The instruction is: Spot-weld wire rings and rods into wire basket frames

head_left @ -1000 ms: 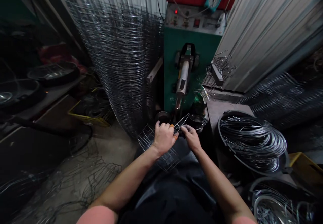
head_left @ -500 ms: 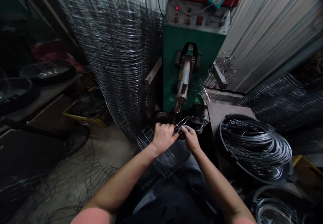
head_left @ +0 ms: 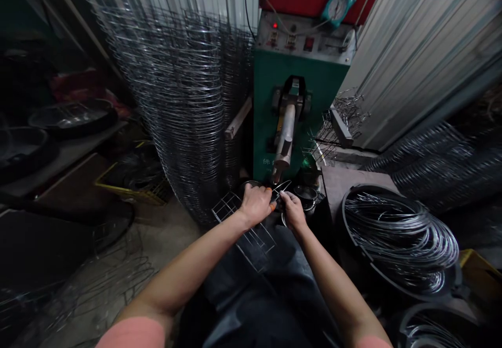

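Note:
Just below the metal arm (head_left: 286,141) of a green machine (head_left: 321,83), my left hand (head_left: 255,204) is closed on a wire rack (head_left: 251,238), with orange bands on its fingers. The rack's grid hangs to the left and below that hand, over my dark apron. Close on the right, my right hand (head_left: 293,210) pinches a thin wire piece (head_left: 283,186) whose end points up toward the machine's tip. Where the wire piece meets the rack is hidden between the fingers.
Tall stacked wire frames (head_left: 188,107) stand left of the machine. On the right, a black tub (head_left: 364,254) holds coiled wire rings beside a second tub. A yellow crate (head_left: 131,193) lies at the left. Loose wire frames (head_left: 113,280) cover the floor at lower left.
The camera view has tilted up slightly, so the machine appears lower. Both hands have edged closer to the machine's tip with the wire rack, and both remain closed.

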Demonstrator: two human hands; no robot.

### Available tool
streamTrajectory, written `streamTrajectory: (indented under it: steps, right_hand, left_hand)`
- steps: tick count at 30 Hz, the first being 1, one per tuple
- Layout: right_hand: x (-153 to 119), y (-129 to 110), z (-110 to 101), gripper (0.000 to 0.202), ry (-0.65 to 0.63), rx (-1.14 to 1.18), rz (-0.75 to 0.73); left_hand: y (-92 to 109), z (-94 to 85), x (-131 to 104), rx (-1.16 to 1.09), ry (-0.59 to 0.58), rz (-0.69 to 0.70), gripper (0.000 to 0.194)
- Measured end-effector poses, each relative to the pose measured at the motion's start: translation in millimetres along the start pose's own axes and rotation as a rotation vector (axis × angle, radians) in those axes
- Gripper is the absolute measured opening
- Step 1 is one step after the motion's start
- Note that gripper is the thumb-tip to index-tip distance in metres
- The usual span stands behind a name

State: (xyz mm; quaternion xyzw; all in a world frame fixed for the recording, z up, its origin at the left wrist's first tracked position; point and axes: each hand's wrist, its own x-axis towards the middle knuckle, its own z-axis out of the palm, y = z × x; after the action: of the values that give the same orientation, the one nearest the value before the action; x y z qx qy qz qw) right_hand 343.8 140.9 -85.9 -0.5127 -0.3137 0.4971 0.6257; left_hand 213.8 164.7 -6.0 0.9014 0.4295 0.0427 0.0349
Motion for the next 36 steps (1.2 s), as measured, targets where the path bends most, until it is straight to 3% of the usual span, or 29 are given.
streamTrajectory:
  steps: [14, 17, 22, 24, 29, 36]
  right_hand:
    - [20.5, -8.4, 4.3, 0.035, 0.048, 0.051, 0.038]
    - [1.0, -10.4, -8.1, 0.034, -0.018, -0.039, 0.067]
    - [-65.6, -5.1, -33.8, 0.035, -0.274, -0.333, 0.085]
    - [-82.4, 0.0, -36.4, 0.03, -0.309, -0.391, 0.041]
    - [-80.3, 8.2, -28.7, 0.028, -0.2, -0.416, -0.053]
    - [-73.7, 11.7, -19.7, 0.03, -0.207, -0.369, -0.064]
  left_hand:
    - [-2.6, -2.3, 24.0, -0.073, -0.016, -0.058, 0.031]
    - [0.4, -1.0, 22.1, -0.052, 0.005, -0.077, 0.033]
    - [4.1, 1.4, 15.8, -0.01, 0.067, -0.091, 0.033]
    - [4.1, 2.4, 14.8, -0.001, 0.075, -0.103, 0.033]
    - [0.6, 3.9, 19.2, -0.003, 0.054, -0.174, 0.036]
    - [-3.0, 1.4, 23.9, 0.001, 0.046, -0.192, 0.036]
